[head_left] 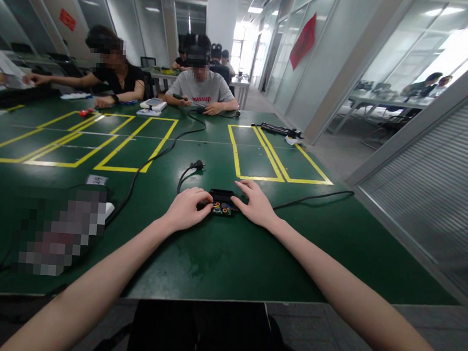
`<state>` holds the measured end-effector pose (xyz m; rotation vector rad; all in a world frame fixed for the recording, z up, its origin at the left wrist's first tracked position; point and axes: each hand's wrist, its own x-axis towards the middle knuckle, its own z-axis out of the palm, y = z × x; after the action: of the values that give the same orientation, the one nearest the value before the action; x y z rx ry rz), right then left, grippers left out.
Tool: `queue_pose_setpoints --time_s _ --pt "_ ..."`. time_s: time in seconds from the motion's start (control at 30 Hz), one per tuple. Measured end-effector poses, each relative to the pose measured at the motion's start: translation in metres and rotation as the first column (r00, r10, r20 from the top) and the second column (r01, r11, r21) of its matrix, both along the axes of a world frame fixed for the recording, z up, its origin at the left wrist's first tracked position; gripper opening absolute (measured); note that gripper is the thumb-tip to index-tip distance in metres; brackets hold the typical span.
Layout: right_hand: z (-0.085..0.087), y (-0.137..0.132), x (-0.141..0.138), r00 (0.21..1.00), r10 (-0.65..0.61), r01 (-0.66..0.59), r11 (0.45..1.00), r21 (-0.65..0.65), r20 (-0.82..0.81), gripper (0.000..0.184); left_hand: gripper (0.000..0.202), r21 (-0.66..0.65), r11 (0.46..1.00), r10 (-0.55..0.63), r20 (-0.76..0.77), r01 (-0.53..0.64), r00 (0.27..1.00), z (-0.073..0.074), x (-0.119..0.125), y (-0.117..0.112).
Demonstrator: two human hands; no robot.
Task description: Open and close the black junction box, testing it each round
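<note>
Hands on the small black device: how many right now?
2. The left hand grips the small black device at its left end; the right hand rests against its right end. No other hands touch it.

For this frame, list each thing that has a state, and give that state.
small black device: lying flat on the table, casing open, coloured parts showing
left hand: fingers curled against the device's left edge
right hand: resting on the device's right edge, fingers spread
black plug: lying loose on the green table, not plugged in
</note>
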<state>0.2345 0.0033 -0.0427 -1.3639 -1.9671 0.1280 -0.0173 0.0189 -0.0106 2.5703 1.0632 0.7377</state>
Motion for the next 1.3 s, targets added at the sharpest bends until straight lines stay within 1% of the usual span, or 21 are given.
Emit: queue_pose_setpoints --time_s 0.07,0.1,0.17,0.2,0.3,0.37,0.43,0.5,0.53,0.6,0.67,0.73,0.83,0.9,1.0,1.17,1.3 --pt "-0.002 0.004 0.000 1.000 0.017 -0.016 0.999 -0.047 0.025 0.022 0.011 -0.045 0.999 0.029 0.031 -0.027 0.999 0.000 0.001 0.000" --pt "-0.002 0.004 0.000 0.999 0.040 -0.039 0.997 -0.072 0.010 0.018 0.014 -0.064 0.997 0.037 0.046 -0.034 0.998 -0.001 0.001 0.000" --pt "0.000 0.004 -0.001 0.994 0.073 -0.083 0.989 -0.123 -0.080 0.013 0.023 -0.086 0.995 0.047 0.072 -0.040 0.996 -0.003 0.001 0.000" --pt "0.001 0.003 -0.001 0.986 0.081 -0.103 0.983 -0.153 -0.146 0.014 0.028 -0.092 0.995 0.051 0.082 -0.043 0.995 -0.004 0.001 0.000" --pt "0.006 -0.001 -0.005 0.932 0.090 -0.181 0.955 -0.235 -0.352 0.018 0.039 -0.108 0.993 0.059 0.114 -0.046 0.992 -0.007 0.001 0.002" --pt "0.008 -0.003 -0.007 0.879 0.082 -0.221 0.942 -0.251 -0.470 0.020 0.046 -0.137 0.990 0.054 0.139 -0.035 0.989 -0.009 0.001 0.003" --pt "0.008 -0.005 -0.010 0.831 0.064 -0.241 0.937 -0.253 -0.552 0.022 0.056 -0.174 0.984 0.060 0.169 -0.030 0.984 -0.009 0.000 0.005" --pt "0.007 -0.006 -0.011 0.805 0.057 -0.256 0.932 -0.258 -0.591 0.023 0.063 -0.198 0.979 0.075 0.192 -0.036 0.979 -0.009 -0.001 0.006" --pt "0.007 -0.006 -0.011 0.802 0.062 -0.263 0.930 -0.258 -0.594 0.023 0.062 -0.205 0.978 0.076 0.194 -0.035 0.978 -0.009 -0.001 0.005" --pt "0.007 -0.007 -0.011 0.810 0.084 -0.270 0.932 -0.241 -0.581 0.020 0.052 -0.218 0.976 0.060 0.188 -0.018 0.980 -0.006 -0.001 0.004" --pt "0.008 -0.008 -0.011 0.825 0.105 -0.266 0.939 -0.217 -0.556 0.018 0.040 -0.239 0.971 0.048 0.190 -0.001 0.981 -0.004 0.000 0.002" --pt "0.010 -0.010 -0.010 0.846 0.134 -0.270 0.942 -0.199 -0.516 0.015 0.034 -0.270 0.963 0.050 0.211 0.009 0.976 0.000 0.001 0.000" --pt "0.013 -0.013 -0.008 0.875 0.223 -0.315 0.936 -0.155 -0.430 0.010 0.025 -0.337 0.940 0.038 0.245 0.048 0.969 0.003 0.002 0.000" --pt "0.016 -0.016 -0.007 0.880 0.290 -0.355 0.928 -0.114 -0.377 0.008 0.021 -0.365 0.928 0.026 0.267 0.076 0.963 0.003 0.002 0.001" --pt "0.020 -0.020 -0.004 0.887 0.337 -0.385 0.917 -0.103 -0.316 0.014 0.020 -0.360 0.929 0.018 0.280 0.088 0.960 0.002 0.003 0.002" --pt "0.022 -0.021 -0.001 0.921 0.308 -0.352 0.920 -0.173 -0.239 0.017 0.024 -0.307 0.946 -0.035 0.226 0.105 0.974 0.003 0.000 -0.001" --pt "0.020 -0.020 0.000 0.920 0.337 -0.372 0.912 -0.171 -0.202 0.020 0.031 -0.294 0.950 -0.060 0.177 0.110 0.982 0.004 -0.002 -0.003"
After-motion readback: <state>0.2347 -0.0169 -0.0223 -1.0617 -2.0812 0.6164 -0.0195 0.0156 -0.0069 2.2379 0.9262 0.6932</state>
